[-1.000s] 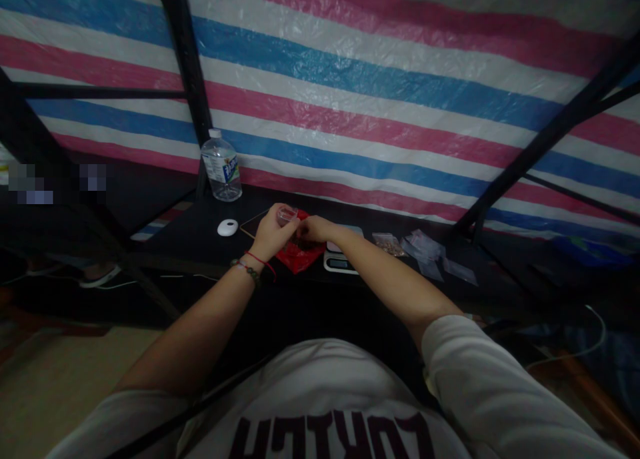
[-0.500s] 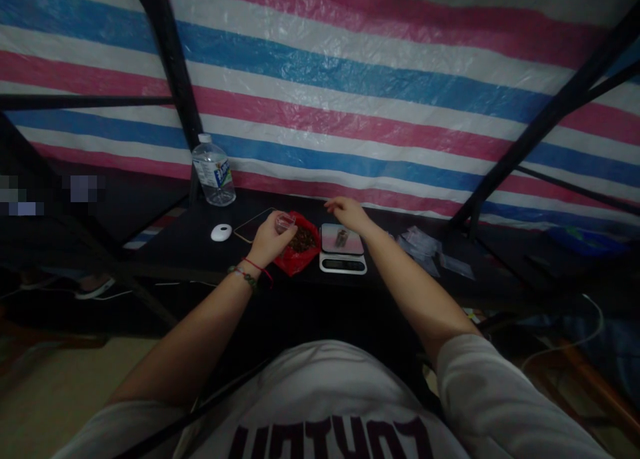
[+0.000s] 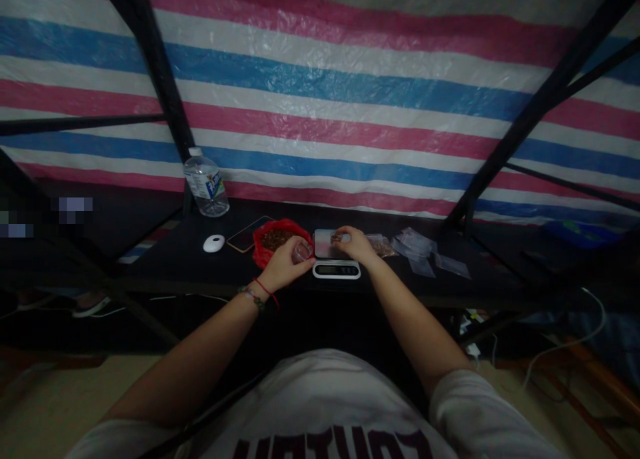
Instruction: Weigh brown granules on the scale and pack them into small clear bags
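My left hand (image 3: 286,264) is closed around a small clear plastic container (image 3: 302,251) at the front right of an open red bag (image 3: 258,255), which is filled with brown, granular pieces (image 3: 276,238). My right hand (image 3: 356,244) reaches over the plate of a white digital scale (image 3: 336,270). Its fingers are pinched on a small see-through packet with brown contents (image 3: 336,237), partly hidden by the fingertips. Just right of that hand lies a clear bag of light brown bits (image 3: 381,245).
Several flat clear bags (image 3: 415,244) lie on the black table (image 3: 300,292) at right. To the left are a phone (image 3: 245,235), a white mouse-like object (image 3: 214,243) and a large plastic bottle (image 3: 207,185). Dark metal posts (image 3: 163,79) frame a striped sheet (image 3: 340,112) behind.
My right hand has come down from above the scale onto the packet there. My left hand, with the container, has shifted right and nearer to me. The view has moved a little.
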`<state>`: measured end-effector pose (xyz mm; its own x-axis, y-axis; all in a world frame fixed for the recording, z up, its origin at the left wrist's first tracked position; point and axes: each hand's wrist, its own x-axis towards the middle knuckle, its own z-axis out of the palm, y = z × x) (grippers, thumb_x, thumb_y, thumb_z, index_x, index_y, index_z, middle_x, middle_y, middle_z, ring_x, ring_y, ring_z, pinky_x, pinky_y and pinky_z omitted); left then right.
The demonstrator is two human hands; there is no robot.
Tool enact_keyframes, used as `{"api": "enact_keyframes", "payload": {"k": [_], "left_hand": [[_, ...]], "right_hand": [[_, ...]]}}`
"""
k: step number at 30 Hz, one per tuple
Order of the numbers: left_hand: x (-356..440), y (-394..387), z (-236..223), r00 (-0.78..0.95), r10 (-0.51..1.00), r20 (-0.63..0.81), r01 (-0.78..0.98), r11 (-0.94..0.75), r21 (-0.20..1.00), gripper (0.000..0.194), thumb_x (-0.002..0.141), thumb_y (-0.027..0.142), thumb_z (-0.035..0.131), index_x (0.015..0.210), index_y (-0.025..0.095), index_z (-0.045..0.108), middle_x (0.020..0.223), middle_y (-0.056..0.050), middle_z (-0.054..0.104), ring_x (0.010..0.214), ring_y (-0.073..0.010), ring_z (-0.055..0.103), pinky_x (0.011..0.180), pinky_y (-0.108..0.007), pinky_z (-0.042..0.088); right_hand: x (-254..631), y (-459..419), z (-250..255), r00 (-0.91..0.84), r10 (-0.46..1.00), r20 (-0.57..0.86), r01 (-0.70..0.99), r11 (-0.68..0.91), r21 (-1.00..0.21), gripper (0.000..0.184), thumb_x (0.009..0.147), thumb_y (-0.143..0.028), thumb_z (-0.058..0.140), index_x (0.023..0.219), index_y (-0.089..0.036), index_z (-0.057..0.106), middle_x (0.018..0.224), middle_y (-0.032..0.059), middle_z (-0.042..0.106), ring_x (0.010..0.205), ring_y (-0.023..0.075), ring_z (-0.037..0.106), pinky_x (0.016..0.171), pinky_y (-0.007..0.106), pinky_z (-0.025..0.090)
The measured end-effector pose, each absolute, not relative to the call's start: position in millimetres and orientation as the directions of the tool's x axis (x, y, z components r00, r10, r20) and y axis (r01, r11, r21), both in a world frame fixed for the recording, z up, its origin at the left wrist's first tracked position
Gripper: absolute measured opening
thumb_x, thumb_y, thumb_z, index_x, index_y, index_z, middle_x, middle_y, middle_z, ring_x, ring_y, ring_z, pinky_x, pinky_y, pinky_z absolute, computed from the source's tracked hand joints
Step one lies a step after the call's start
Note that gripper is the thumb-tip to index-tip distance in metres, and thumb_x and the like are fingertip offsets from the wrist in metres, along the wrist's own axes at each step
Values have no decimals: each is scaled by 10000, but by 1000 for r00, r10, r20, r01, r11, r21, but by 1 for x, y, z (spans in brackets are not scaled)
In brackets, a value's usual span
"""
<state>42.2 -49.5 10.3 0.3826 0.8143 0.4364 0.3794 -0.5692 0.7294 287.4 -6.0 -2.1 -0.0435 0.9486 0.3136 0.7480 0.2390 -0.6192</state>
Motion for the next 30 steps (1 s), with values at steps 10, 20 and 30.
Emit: {"api": "enact_keyframes", "payload": {"k": [10,20,30], "left_hand": [[59,-68,14,422,807,413,381,-571,727,346,763,407,663,1013,190,560,908,-41,660,797,-192,621,741,-320,481],[70,-83,16,353,834,423,221,-514,829,330,708,315,672,986,181,558,882,-39,645,766,-186,604,694,-299,469],[76,-84,-3,411,821,397,97,-473,876,384,727,379,700,1021,176,559,971,-68,644,878,-217,608,796,-349,487]], "right_hand": [[258,-66,34,-183,862,472,251,506,-825,442,670,-271,745,1093,-214,634,1043,56,614,932,181,633,852,340,511],[247,-96,45,-262,864,430,215,486,-847,320,675,-265,768,969,-214,654,992,40,661,908,189,658,833,342,548],[258,-109,55,-349,770,534,383,637,-669,377,852,-276,627,1227,-313,629,1245,55,633,1169,225,571,1016,430,448]]}}
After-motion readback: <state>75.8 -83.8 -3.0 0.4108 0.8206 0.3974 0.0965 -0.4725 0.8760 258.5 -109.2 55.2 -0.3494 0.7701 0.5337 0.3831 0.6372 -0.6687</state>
